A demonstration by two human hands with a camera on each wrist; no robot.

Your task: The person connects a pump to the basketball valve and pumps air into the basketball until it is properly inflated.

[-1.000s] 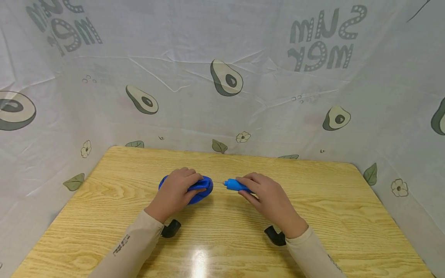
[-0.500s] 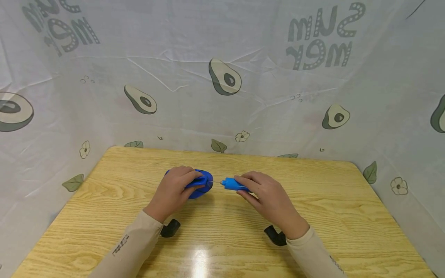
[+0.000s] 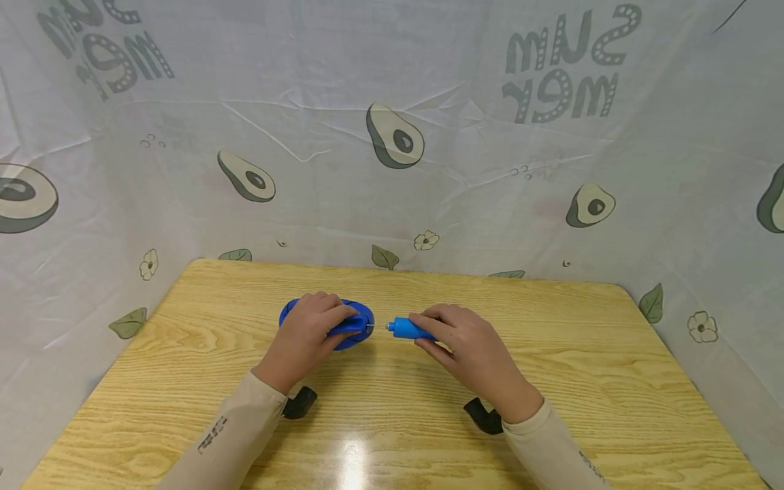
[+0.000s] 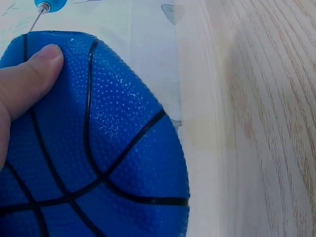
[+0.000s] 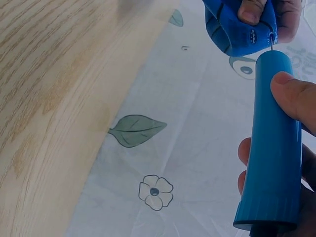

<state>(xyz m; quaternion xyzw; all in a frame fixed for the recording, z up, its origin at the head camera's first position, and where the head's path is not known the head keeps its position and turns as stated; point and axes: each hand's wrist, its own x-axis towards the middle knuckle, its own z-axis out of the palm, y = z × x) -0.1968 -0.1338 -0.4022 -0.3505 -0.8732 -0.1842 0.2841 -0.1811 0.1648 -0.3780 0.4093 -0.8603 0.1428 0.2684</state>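
A limp, folded blue basketball (image 4: 133, 163) with black seam lines is pinched by my left hand (image 3: 309, 333), thumb pressing near its edge in the left wrist view. My right hand (image 3: 468, 347) grips a blue hand pump (image 5: 276, 148), its fingers curled round the barrel. From the pump's front end a thin metal needle (image 4: 36, 20) runs to the ball's edge. How deep its tip sits, I cannot tell. Both things are held above the table, the pump to the right of the ball.
Below lies a light wood table (image 3: 392, 422). A white cloth (image 3: 331, 136) printed with avocados and leaves hangs behind it and along both sides. Black curved pieces (image 3: 300, 403) show beside both wrists.
The pump has come slightly left, nearer the ball. The ball has shifted and tilted a little in my left hand. Both grips stay the same.
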